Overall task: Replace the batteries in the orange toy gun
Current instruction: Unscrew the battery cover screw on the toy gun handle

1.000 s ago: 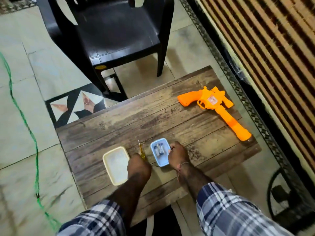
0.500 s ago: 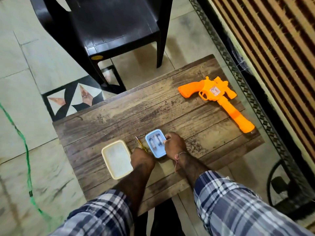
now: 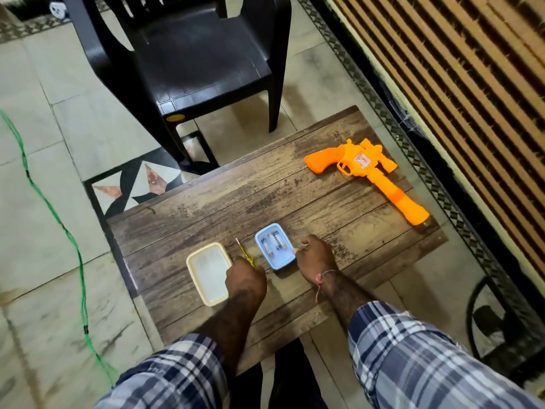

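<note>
The orange toy gun (image 3: 365, 175) lies on its side at the far right of the wooden table (image 3: 224, 208), out of reach of both hands. A small blue tray (image 3: 287, 258) holding several batteries (image 3: 273, 244) sits near the front edge. My right hand (image 3: 317, 259) holds the tray's right rim, thumb on the edge. A yellow screwdriver (image 3: 244, 252) lies between the blue tray and a cream tray (image 3: 206, 270). My left hand (image 3: 246, 277) grips the screwdriver's handle end, which is hidden under the hand.
A black plastic chair (image 3: 191, 60) stands just beyond the table's far edge. A slatted brown wall (image 3: 457, 84) runs along the right. A green cord (image 3: 59, 219) trails over the tiled floor at the left. A dark fan base (image 3: 498, 323) stands at the lower right.
Only the view has shifted slightly. Both hands stay at the screwdriver and the blue tray, and the gun has not moved.
</note>
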`<action>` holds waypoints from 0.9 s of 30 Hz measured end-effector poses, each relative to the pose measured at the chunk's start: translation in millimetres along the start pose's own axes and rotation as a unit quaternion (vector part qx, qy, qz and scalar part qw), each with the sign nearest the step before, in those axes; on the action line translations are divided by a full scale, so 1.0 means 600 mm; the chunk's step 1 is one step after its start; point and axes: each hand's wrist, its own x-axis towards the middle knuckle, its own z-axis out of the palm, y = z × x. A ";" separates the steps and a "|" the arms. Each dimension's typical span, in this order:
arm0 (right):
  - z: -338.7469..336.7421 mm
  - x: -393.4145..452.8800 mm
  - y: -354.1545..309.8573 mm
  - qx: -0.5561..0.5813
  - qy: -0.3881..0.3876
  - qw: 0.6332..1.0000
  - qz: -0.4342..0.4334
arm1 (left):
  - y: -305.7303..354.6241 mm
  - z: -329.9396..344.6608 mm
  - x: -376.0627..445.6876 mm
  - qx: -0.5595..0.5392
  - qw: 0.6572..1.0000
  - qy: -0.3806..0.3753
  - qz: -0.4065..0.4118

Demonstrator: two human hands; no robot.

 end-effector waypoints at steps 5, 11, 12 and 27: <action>-0.024 -0.042 0.002 0.020 0.039 0.999 -0.014 | -0.006 -0.053 -0.023 0.020 0.991 0.034 0.131; -0.060 -0.135 0.011 0.048 0.079 0.995 -0.040 | -0.011 -0.110 -0.068 0.070 0.964 0.054 0.249; -0.068 -0.154 0.012 0.040 0.089 0.994 -0.051 | -0.012 -0.117 -0.081 0.073 0.959 0.057 0.267; -0.121 -0.384 0.010 -0.023 0.154 0.976 -0.152 | -0.096 -0.223 -0.272 0.215 0.810 0.147 0.526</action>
